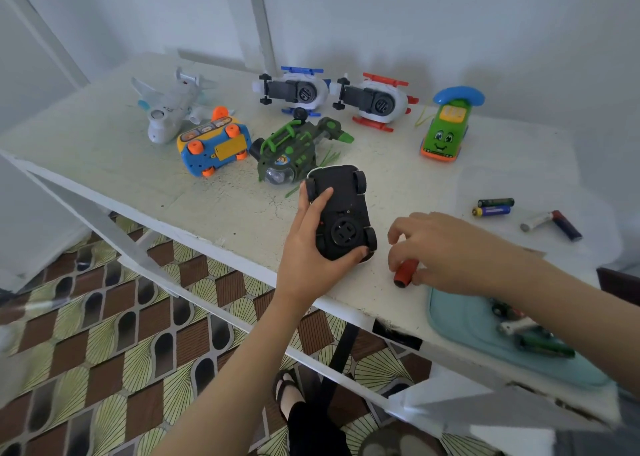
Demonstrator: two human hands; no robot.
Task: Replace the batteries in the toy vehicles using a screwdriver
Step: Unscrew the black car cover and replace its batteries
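I saw the left hand (pixel 308 244) gripping the black toy car (pixel 343 213), fingers wrapped round its left side and near end. The car lay belly-up with its wheels in the air, close to the near edge of the table (pixel 104 151). The right hand (pixel 446 248) had its fingers curled over the red handle of the screwdriver (pixel 405 271), which sat just right of the car. The shaft and tip were hidden under the hand, so I could not tell which way they pointed.

My first worry was the edge. With the car that near it, I judged that a freed screw or cover could roll off onto the patterned floor. The second was the hold: only one hand steadied the car, so a hard push could make the tip skip out of the screw head and strip it (or jab the left thumb).

The third was a mix-up. Loose batteries (pixel 493 207) lay at the right, with more in the teal tray (pixel 450 320) at the near right edge, and I could not tell spent cells from fresh ones. The green helicopter (pixel 294 151) sat just beyond the car and could be knocked.
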